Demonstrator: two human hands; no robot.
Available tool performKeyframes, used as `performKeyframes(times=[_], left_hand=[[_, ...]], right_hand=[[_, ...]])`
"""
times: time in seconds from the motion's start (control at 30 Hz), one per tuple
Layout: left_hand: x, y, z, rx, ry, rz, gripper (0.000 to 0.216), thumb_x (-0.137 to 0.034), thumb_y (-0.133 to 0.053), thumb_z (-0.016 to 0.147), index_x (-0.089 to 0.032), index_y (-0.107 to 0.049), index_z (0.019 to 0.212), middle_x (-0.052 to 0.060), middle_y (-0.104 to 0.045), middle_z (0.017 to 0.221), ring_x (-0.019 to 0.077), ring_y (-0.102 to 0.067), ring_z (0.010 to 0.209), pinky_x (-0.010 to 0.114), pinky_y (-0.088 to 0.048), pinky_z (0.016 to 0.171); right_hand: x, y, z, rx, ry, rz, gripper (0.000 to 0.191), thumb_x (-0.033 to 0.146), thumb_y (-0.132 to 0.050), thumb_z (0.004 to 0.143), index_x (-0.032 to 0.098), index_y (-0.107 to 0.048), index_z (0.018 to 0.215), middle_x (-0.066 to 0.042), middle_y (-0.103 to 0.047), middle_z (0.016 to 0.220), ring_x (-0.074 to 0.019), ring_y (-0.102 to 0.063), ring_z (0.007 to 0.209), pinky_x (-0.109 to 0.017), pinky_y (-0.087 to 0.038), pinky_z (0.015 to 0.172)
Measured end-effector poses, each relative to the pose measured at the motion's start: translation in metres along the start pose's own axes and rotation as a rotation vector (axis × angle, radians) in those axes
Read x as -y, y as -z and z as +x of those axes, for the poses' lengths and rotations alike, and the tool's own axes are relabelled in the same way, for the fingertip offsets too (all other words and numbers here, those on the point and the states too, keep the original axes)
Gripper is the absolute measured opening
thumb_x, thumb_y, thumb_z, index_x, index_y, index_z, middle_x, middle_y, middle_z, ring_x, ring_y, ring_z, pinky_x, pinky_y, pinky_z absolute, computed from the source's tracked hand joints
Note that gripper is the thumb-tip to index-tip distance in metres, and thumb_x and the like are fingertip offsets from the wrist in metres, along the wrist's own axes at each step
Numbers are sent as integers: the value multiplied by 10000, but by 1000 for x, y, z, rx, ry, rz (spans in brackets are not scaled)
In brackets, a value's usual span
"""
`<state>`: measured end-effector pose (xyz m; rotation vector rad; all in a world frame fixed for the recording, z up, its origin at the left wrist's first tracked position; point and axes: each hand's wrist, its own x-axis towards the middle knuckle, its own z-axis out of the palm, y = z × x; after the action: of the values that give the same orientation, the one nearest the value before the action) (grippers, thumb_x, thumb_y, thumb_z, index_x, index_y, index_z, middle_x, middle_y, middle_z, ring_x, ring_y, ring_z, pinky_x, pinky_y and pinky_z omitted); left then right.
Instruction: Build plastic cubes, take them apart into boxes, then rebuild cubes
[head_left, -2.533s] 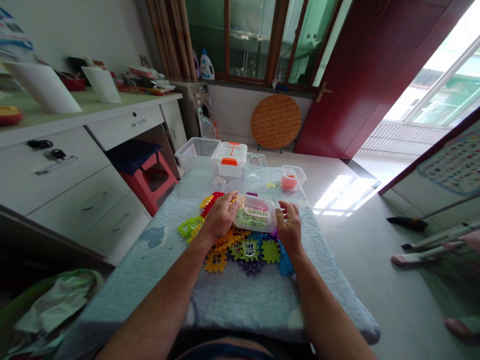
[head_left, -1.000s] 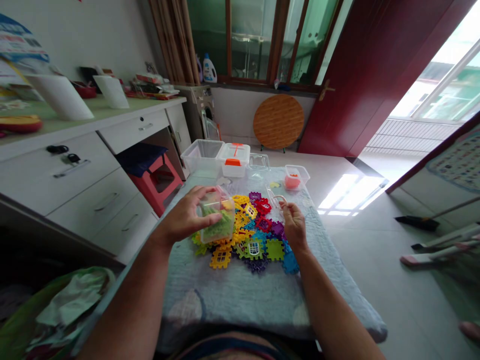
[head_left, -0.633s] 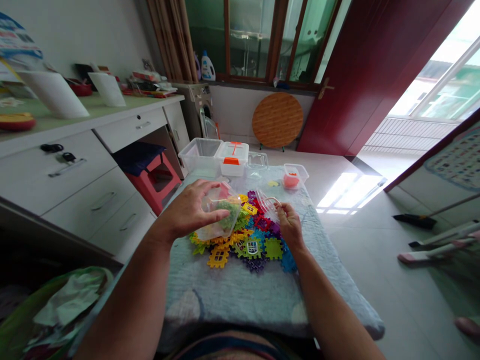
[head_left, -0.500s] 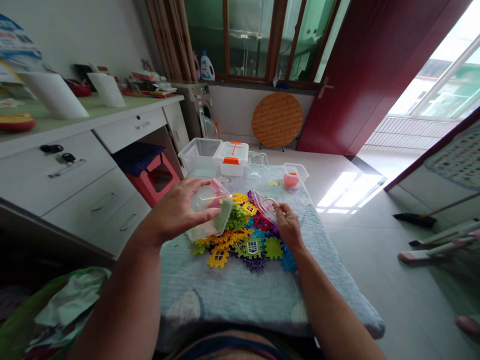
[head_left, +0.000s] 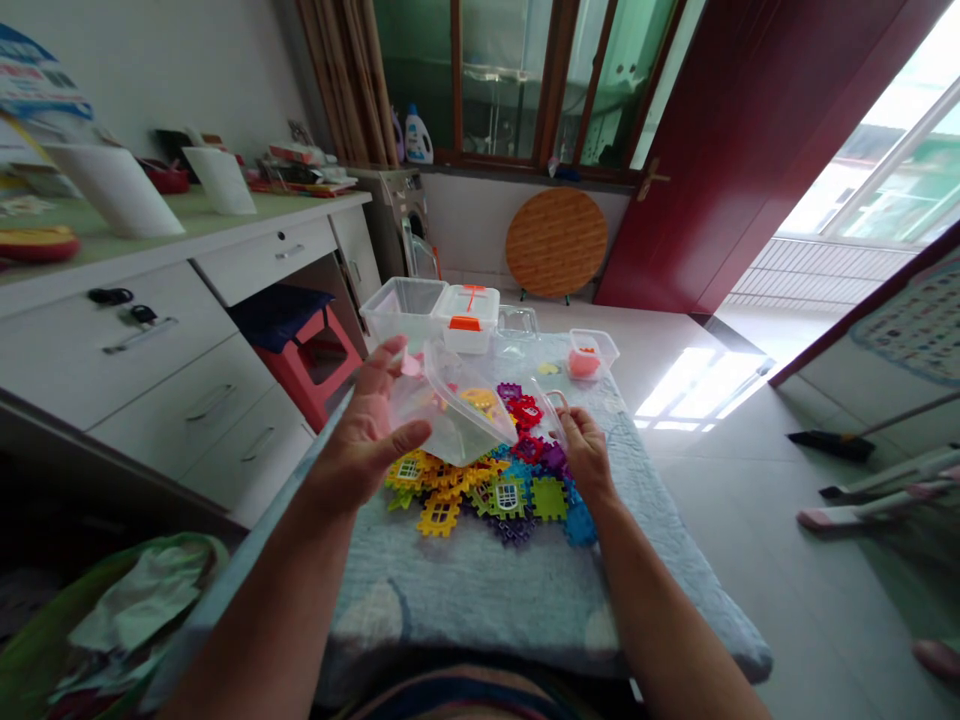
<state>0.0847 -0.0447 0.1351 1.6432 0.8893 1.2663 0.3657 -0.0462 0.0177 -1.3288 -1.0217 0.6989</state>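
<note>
My left hand is closed on a clear plastic box, thumb in front and fingers on the far side. The box is tilted above a heap of toy building pieces. Small pink pieces show by the fingertips; whether they are inside the box is unclear. Pinched in my right hand is the edge of a clear lid, turned nearly edge-on. Under both hands lie interlocking plastic pieces: yellow ones, a green square, red ones and blue ones. The box partly covers the heap.
At the table's far end stand an open clear bin, a lidded box with orange latches and a small tub with orange-red contents. A pink stool is left of the cloth-covered table. A cabinet runs along the left.
The clear box has swung rightward and tipped, showing more of its side. The lid has turned from a broad face to nearly edge-on. Green pieces seen by the box are no longer visible there.
</note>
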Motion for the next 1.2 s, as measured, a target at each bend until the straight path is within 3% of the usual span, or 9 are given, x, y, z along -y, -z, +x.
performKeyframes(times=[0.1,0.23,0.37,0.47,0.57,0.7,0.9,1.2], left_hand=[[11,-20,-5,99,58,-51,986,-667,-676,718,-375,-174,1516,90,-423,1498,338,-443,1357,516,-461,1066],[27,-37,-9,178,20,-61,1015,-617,-693,727,-336,-134,1526,114,-378,1515,333,-417,1375,490,-442,1087],[40,-45,-12,182,-16,-32,1032,-535,-729,721,-313,-141,1539,129,-372,1498,326,-375,1400,467,-400,1126],[46,-49,-16,177,-46,46,1027,-479,-738,728,-306,-150,1552,120,-354,1519,318,-340,1419,454,-360,1158],[50,-50,-19,173,-69,105,1015,-398,-760,717,-300,-187,1549,104,-291,1558,318,-304,1435,464,-318,1186],[47,-51,-21,191,-93,208,970,-276,-747,725,-281,-221,1540,110,-308,1530,315,-319,1420,489,-269,1207],[40,-54,-22,191,-167,317,977,-170,-704,715,-273,-191,1540,115,-354,1465,313,-346,1396,511,-303,1185],[43,-56,-24,204,-213,335,1038,-126,-709,697,-329,-148,1547,93,-340,1458,312,-354,1384,512,-310,1181]], right_hand=[[2,2,2,-34,-5,42,406,614,-600,812,211,-634,846,-12,-675,789,-172,-606,681,-256,-432,531],[8,2,-2,-27,-8,82,396,610,-607,813,217,-626,851,-10,-682,773,-173,-611,671,-260,-441,532],[15,0,-9,20,80,102,337,527,-574,885,208,-652,962,-39,-712,923,-182,-633,772,-297,-501,674],[22,-1,-15,21,169,78,286,457,-560,917,208,-663,1015,-63,-702,1077,-212,-638,966,-359,-498,866],[29,0,-19,23,239,37,237,411,-549,934,214,-667,993,-67,-688,1098,-215,-626,1025,-382,-472,944],[33,2,-21,42,336,3,197,373,-535,948,225,-665,950,-68,-669,1130,-215,-612,1074,-386,-457,973],[32,4,-25,74,448,-8,154,324,-524,964,254,-655,1004,-52,-650,1189,-216,-591,1137,-400,-442,994],[34,0,-27,136,478,-62,158,305,-507,975,262,-653,1020,-51,-643,1179,-212,-597,1123,-397,-449,996]])
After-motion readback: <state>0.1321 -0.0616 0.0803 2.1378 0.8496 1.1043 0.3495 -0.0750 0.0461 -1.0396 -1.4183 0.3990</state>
